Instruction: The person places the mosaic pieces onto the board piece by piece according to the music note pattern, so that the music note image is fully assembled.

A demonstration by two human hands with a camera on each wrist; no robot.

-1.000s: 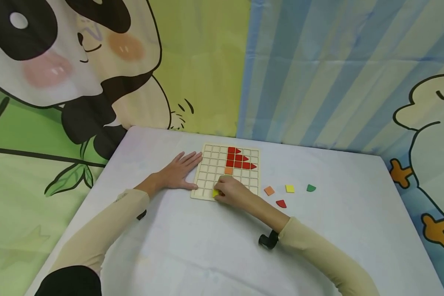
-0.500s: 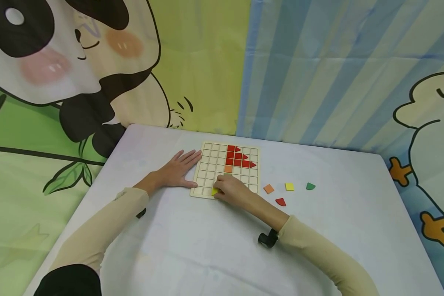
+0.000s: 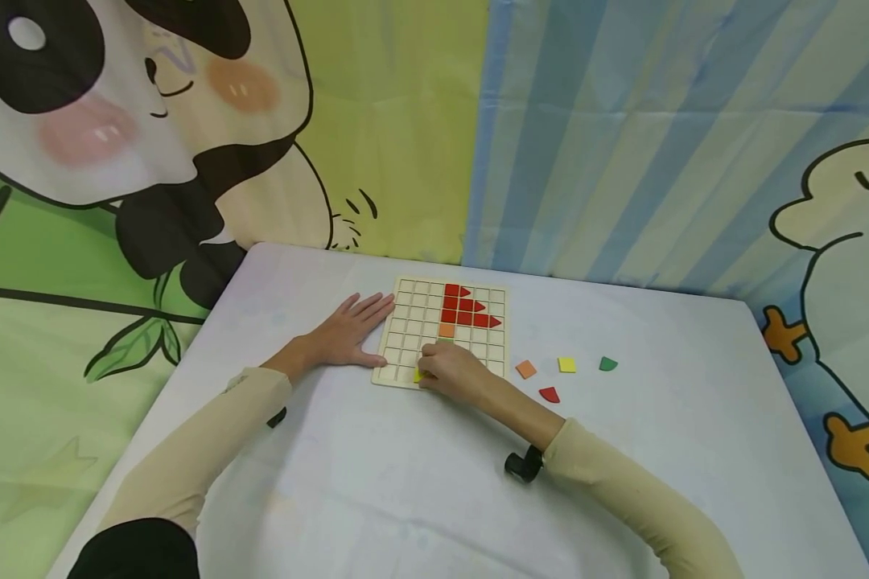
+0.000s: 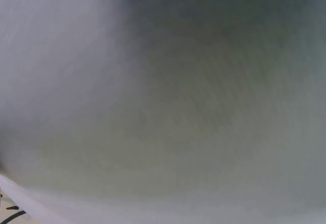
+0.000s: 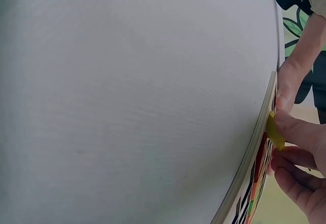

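Overhead, head view: left hand (image 3: pixel 351 331), fingers spread wide, touches left edge of gridded board (image 3: pixel 409 322); right hand (image 3: pixel 455 371) pinches yellow piece (image 3: pixel 417 375) at near edge. Left wrist view: blurred pale surface (image 4: pixel 61 56). Right wrist view: yellow piece held at board's rim.

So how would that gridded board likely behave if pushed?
The gridded board probably won't tip, lying broad and flat. Its slim edge in the right wrist view suggests it's fairly light. It might slide on the flat white table, though the left hand at its edge may check that.
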